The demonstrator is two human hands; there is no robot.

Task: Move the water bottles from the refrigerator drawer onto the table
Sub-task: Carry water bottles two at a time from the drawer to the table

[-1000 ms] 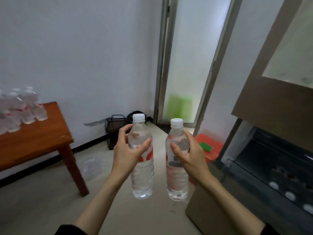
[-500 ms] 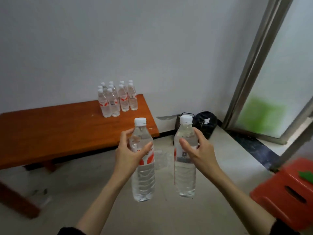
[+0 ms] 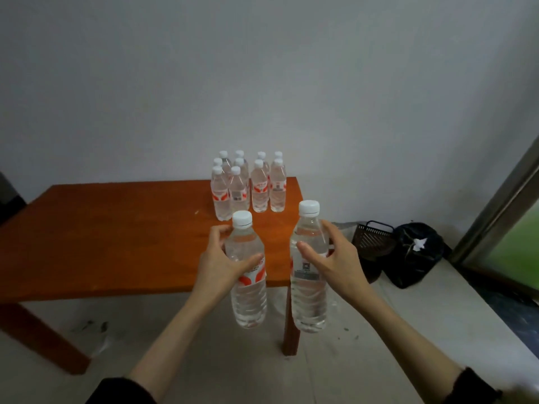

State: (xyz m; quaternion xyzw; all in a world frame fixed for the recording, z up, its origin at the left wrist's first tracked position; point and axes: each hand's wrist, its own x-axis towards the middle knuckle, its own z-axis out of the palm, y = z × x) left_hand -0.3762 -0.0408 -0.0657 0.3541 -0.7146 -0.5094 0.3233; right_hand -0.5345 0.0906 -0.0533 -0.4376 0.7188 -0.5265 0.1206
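Note:
My left hand (image 3: pixel 224 265) grips a clear water bottle (image 3: pixel 249 301) with a white cap and a red-and-white label, held upright. My right hand (image 3: pixel 335 259) grips a second upright water bottle (image 3: pixel 309 304) of the same kind. Both bottles hang in the air in front of the near right corner of the brown wooden table (image 3: pixel 116 240). Several more water bottles (image 3: pixel 248 185) stand in rows at the table's far right corner, against the wall. The refrigerator is out of view.
A dark basket (image 3: pixel 373 239) and a black bag (image 3: pixel 414 255) sit on the floor by the wall, right of the table. A metal door frame (image 3: pixel 495 205) rises at the right edge. The table's front right leg (image 3: pixel 290 330) stands just behind the held bottles.
The view has swung left from the refrigerator to face the table. Both hands have carried their bottles closer to the table's near right corner, same grips.

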